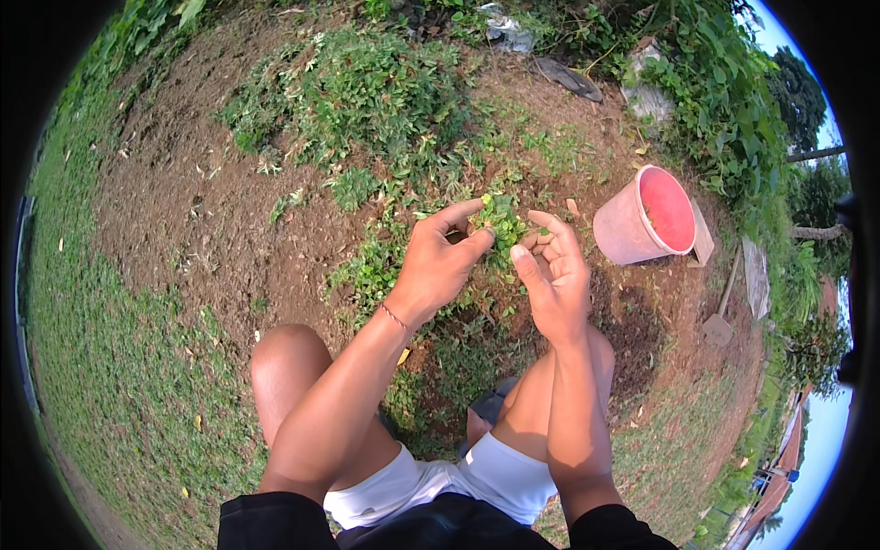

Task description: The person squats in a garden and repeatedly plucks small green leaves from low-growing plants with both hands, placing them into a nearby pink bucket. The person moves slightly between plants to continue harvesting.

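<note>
A small sprig of green leafy plant point(507, 221) is pinched between the thumb and forefinger of my left hand point(441, 256), with a yellowish bit near the fingertip. On the other side of the sprig, my right hand point(558, 278) has its thumb and fingers apart and half curled. Its fingertips come close to the leaves, and whether they touch is hard to tell. Below both hands, low green plants point(375, 265) grow in brown soil between my bent knees. To the right, a faded pink plastic bucket point(622, 223) leans with its mouth turned rightward, some green bits inside.
A heap of pulled weeds point(385, 96) lies ahead on bare soil point(172, 179). A dark sandal-like object point(569, 79) and white plastic scrap point(509, 31) lie beyond. A short-handled shovel point(719, 328) rests at right, near a flat board point(756, 275). Grass point(137, 385) spreads at left.
</note>
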Motion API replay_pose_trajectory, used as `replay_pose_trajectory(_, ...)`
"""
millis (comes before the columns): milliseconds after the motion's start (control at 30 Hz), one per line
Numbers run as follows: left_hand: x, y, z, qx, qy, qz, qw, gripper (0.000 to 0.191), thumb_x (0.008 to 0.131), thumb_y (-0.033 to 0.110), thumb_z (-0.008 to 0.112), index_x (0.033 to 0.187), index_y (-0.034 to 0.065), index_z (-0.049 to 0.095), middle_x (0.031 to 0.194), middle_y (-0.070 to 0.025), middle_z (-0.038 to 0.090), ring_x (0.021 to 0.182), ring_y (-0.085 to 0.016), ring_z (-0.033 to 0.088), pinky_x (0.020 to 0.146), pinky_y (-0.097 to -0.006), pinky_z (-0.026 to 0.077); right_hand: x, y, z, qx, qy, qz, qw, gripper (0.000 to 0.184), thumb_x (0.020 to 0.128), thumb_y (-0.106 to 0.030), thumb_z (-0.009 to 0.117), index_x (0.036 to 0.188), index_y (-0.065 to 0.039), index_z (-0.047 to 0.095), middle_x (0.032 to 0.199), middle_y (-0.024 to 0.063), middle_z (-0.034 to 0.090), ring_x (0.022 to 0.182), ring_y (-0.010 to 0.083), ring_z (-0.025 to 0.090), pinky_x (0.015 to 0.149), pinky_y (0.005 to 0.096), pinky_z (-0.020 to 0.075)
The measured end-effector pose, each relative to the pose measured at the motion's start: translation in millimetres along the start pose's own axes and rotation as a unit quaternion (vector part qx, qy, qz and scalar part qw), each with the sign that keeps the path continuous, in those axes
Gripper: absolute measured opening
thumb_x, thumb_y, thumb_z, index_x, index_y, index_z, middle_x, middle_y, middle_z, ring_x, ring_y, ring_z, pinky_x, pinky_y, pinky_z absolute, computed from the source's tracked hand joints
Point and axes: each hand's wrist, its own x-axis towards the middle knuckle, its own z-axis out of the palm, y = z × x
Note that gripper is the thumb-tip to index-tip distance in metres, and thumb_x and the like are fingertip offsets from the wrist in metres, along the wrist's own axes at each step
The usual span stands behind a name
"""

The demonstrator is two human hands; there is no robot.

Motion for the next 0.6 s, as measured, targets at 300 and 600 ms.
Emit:
replay_pose_trajectory(300, -7.4, 8.7, 2.6, 0.022, -0.020, -0.028, 0.999, 0.040, 0.089, 0.017, 0.071, 0.117, -0.0095, 0.063, 0.078, -0.0013, 0.061, 0.067, -0.007, 0.053, 0.058, -0.0248, 0.045, -0.8, 0.2, -6.3, -0.185, 0.018, -0.123, 0.975, 0.013, 0.088, -0.002, 0.070, 0.100, 0.001, 0.072, 0.091, 0.0066, 0.065, 0.081, 0.0117, 0.060, 0.071, 0.0256, 0.0469)
replay_pose_trajectory(600, -13.7, 23.0, 15.8, -0.135, -0.011, -0.102, 0.985, 0.033, 0.093, 0.016, 0.068, 0.119, -0.0029, 0.061, 0.086, 0.0000, 0.060, 0.063, -0.006, 0.054, 0.051, -0.0218, 0.041, -5.4, -3.2, -7.6, 0.088, 0.039, -0.028, 0.995, 0.010, 0.092, -0.005, 0.067, 0.101, 0.000, 0.069, 0.098, 0.0040, 0.066, 0.084, 0.0115, 0.060, 0.072, 0.0256, 0.0463)
